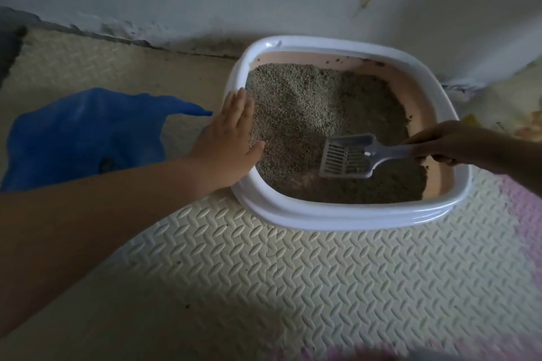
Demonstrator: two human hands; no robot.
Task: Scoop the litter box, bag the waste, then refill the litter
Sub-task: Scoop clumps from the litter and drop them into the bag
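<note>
Ridged foam mat [293, 272] lies below you; your left hand [228, 138] rests flat, fingers straight, on the smooth-rimmed litter box [337, 221]; your right hand [448, 143] grips the slotted plastic scoop [346, 158] in gritty litter [308, 97].

We log two bare hands. The left hand [228, 141] is bare and well lit, joined to a bare forearm [102, 214] that runs unclothed to the lower left edge of view. The right hand [451, 145] is bare, its wrist [504, 149] bare too, all deep in shadow; we cannot make out finer detail there.
</note>
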